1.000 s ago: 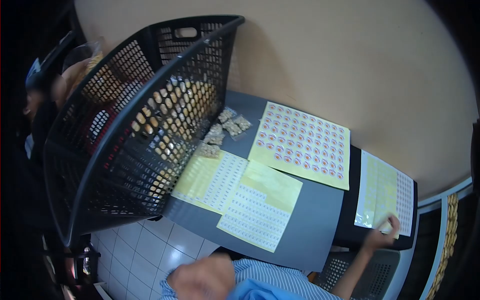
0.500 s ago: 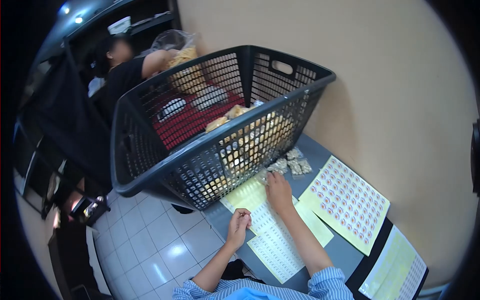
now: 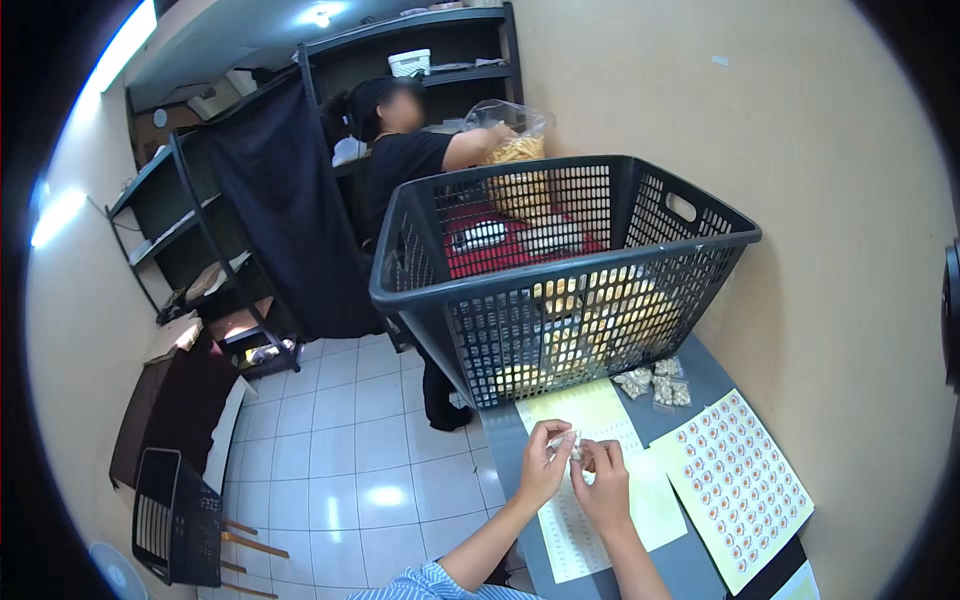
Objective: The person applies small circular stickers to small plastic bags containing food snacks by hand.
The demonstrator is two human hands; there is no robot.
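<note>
Between the fingertips of both hands is a small clear packet (image 3: pixel 574 446) with pale bits in it. My left hand (image 3: pixel 541 468) pinches it from one side. My right hand (image 3: pixel 604 488) grips it from the other. Under the hands lie a yellow backing sheet (image 3: pixel 585 405) and a sheet of small printed labels (image 3: pixel 577 545). Several similar small packets (image 3: pixel 662 384) with pale contents rest on the grey table (image 3: pixel 705 350), beside the big black basket. A sheet of round red-and-orange stickers (image 3: pixel 742 480) lies to the right.
The tall black plastic basket (image 3: pixel 560 285), holding yellowish bagged goods, stands across the table's far end. Behind it, a person (image 3: pixel 410 160) in dark clothes reaches into a large clear bag of yellow snacks (image 3: pixel 520 165). Black shelves (image 3: pixel 180 230) and a dark crate (image 3: pixel 180 520) stand left.
My right hand has come back from the packets beside the basket to meet my left hand, and both now hold a small packet. The view has swung up and left.
</note>
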